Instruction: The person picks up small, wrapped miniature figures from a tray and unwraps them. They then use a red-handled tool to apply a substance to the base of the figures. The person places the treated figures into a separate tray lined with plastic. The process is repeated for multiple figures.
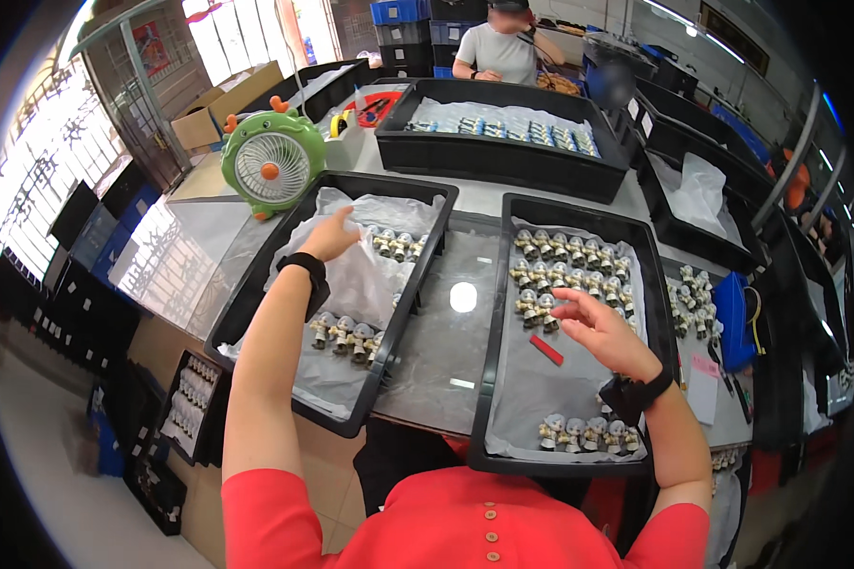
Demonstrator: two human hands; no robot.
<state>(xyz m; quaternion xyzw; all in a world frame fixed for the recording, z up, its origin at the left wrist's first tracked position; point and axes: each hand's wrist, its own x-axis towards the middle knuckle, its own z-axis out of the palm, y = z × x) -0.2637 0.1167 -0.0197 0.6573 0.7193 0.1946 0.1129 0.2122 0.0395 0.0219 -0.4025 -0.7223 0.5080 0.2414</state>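
Tabletop tray [485, 391] holds figurines [527, 306] just beside the right grip [607, 339].

You're in a small production workshop, folks can see it! Rows of matching figurines [579, 248] line the right tray [491, 365] below your right grip [605, 332]; your left grip [330, 235] is over the left tray [410, 313], and the far tray [503, 171] lies beyond both. Farther out, stacked crates [403, 34], a co-worker [505, 52], strip lights [672, 11] up rightward!
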